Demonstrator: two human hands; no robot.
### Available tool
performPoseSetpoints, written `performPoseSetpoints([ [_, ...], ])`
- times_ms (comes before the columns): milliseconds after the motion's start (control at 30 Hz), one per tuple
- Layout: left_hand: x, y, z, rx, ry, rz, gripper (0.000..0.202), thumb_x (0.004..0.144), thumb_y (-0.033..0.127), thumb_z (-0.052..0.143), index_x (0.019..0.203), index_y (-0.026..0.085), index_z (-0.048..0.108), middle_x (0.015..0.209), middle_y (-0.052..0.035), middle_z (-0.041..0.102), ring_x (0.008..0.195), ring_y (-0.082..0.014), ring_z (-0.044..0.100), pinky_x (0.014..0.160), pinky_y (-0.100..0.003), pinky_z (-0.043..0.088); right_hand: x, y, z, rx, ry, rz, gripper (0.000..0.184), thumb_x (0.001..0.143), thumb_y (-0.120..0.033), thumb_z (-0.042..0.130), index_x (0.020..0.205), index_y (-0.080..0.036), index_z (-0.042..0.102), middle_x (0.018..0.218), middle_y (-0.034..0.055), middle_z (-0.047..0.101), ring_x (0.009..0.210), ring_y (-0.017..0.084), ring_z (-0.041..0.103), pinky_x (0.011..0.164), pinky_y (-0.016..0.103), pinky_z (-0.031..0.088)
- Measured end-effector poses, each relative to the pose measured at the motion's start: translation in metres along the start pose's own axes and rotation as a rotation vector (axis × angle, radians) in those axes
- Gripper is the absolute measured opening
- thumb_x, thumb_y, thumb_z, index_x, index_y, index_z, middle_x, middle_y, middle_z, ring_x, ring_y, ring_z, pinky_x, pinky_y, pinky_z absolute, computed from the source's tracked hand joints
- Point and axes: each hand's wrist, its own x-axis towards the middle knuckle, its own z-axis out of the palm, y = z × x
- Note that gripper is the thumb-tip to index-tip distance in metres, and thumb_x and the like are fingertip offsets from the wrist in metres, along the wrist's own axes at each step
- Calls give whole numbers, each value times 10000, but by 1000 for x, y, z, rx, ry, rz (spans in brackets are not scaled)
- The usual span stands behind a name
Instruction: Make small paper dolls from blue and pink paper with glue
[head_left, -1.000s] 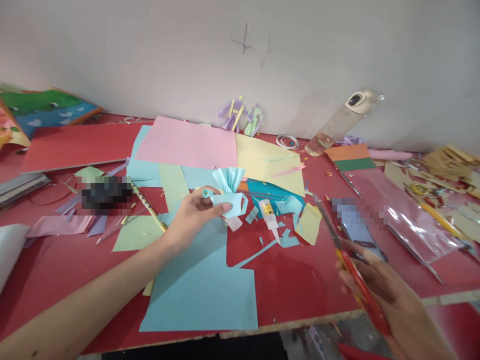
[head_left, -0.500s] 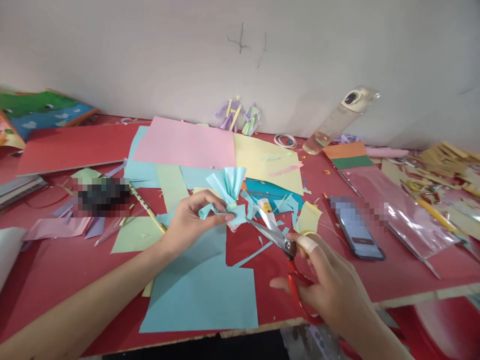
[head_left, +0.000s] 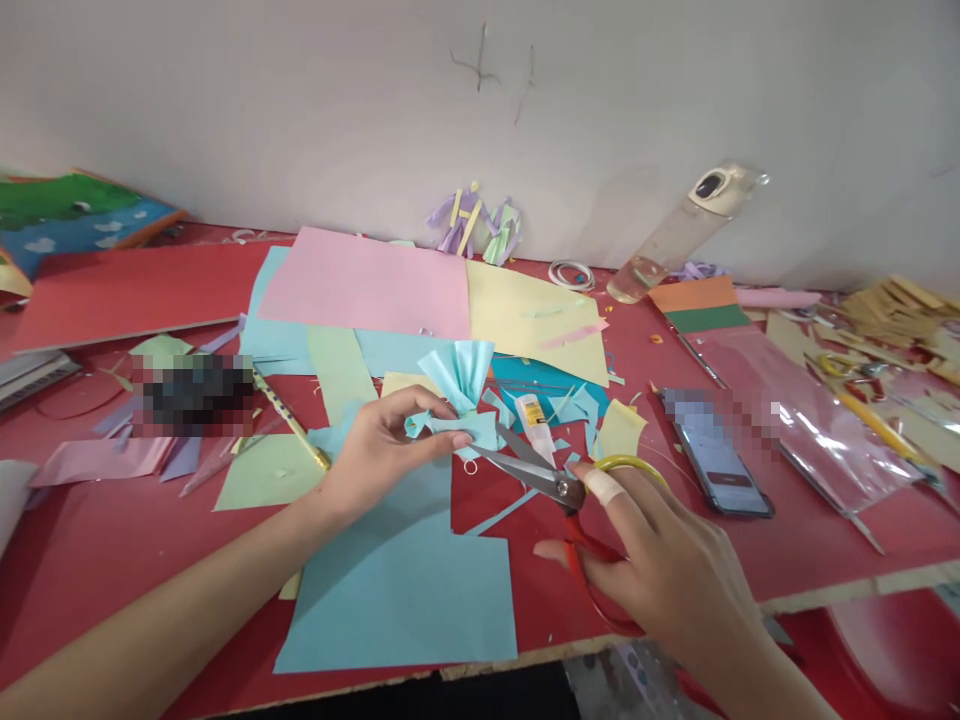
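Observation:
Between its thumb and fingers my left hand [head_left: 382,445] pinches a folded light-blue paper figure [head_left: 459,375], whose pleated fan points away from me. My right hand [head_left: 652,540] grips scissors [head_left: 564,488] with one red and one yellow handle. The scissor blades stand apart at the right end of the figure's crosswise blue strip; whether they touch it I cannot tell. Just beyond the blades lies a white glue tube [head_left: 535,425] with a yellow label. A large light-blue sheet [head_left: 405,600] is spread below my hands.
Pink paper [head_left: 367,280] and yellow paper [head_left: 536,315] lie at the back. Two small paper figures [head_left: 472,220] lean on the wall near a tilted water bottle [head_left: 675,235]. At right are a phone [head_left: 716,450] and a pink plastic sleeve [head_left: 817,420]. A pencil [head_left: 292,415] lies left.
The scissor blades have opened wider and moved slightly left against the paper's right end. My left hand keeps its pinch, with the crosswise strip turned a little. The view has shifted slightly.

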Motion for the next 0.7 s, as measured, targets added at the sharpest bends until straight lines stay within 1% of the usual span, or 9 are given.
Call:
performPoseSetpoints([
  [133,0,0,2,1,3,-38,174,698,260,847,757,225,687,782,14,677,731,-131,618,586,-208,470,0,-3,-2,-25,-8,17,355,959,-441,536,1138,-136,569,938,119,719,796,249,719,544,293,484],
  [300,0,2,4,-10,-3,-64,171,708,263,827,745,213,668,803,12,673,679,-118,617,544,-199,480,2,-4,-1,-40,-10,29,323,968,-421,510,1130,-150,579,893,88,723,761,228,719,520,282,457],
  [467,0,2,5,-46,1,-75,184,698,252,833,741,217,657,831,12,669,687,-123,640,569,-208,517,5,-7,0,-7,-24,37,325,965,-431,528,1141,-160,569,870,64,727,769,214,724,522,273,464],
  [600,0,2,6,-50,7,-83,189,694,257,838,741,220,658,828,14,669,677,-123,643,571,-214,526,5,-8,-1,-9,-33,36,338,986,-453,499,1143,-160,560,888,67,737,761,209,731,514,270,469],
  [700,0,2,6,-57,12,-96,225,671,283,859,731,215,654,807,11,668,665,-132,642,560,-224,529,5,-8,-1,6,-51,46,309,995,-439,486,1136,-173,557,899,58,749,748,198,737,502,267,458],
])
